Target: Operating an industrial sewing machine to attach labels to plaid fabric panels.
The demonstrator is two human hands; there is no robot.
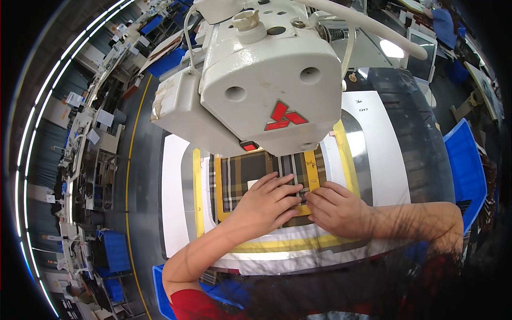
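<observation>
Standing over to the left is a blue crate [114, 250]. Then comes plaid cloth [237, 177], spread under the white sewing machine [272, 80] with a yellow frame [311, 173] over it. The left hand [266, 205] lies flat on the cloth, fingers spread, gripping nothing. The right hand [340, 211] curls at the frame's right side; whether it grips, I can't tell from here.
</observation>
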